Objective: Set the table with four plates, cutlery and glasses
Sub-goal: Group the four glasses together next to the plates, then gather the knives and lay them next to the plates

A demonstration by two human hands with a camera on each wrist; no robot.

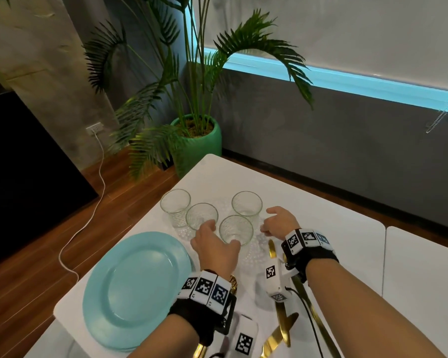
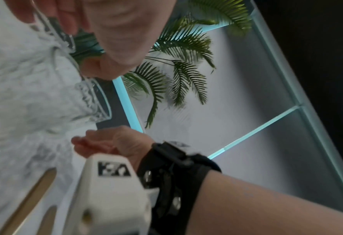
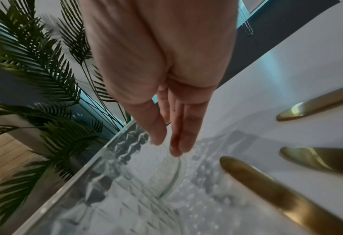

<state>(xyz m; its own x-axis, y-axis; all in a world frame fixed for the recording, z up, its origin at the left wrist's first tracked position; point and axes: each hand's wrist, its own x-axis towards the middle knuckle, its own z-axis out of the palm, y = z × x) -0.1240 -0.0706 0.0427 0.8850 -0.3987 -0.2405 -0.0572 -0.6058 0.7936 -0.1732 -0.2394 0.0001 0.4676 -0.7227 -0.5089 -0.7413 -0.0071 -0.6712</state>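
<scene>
Setting has barely begun: four glasses (image 1: 236, 229) cluster mid-frame, teal plates (image 1: 137, 290) stacked lower left, gold cutlery (image 1: 282, 329) piled lower right on the bench (image 1: 347, 228). Left hand (image 1: 215, 248) curls toward the nearest glass, whether gripping it I cannot tell; right hand (image 1: 279, 223) hangs relaxed, empty.

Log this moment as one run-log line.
stage: glasses grouped, unplaced | left hand: grips nearest clear textured glass tumbler | right hand: open, beside tumblers | round teal plates: stacked | gold cutlery: on table

Both bare forearms wear black wrist straps (image 1: 318, 257) carrying white camera housings (image 1: 274, 280) and black-and-white square marker tags (image 1: 204, 286).
</scene>
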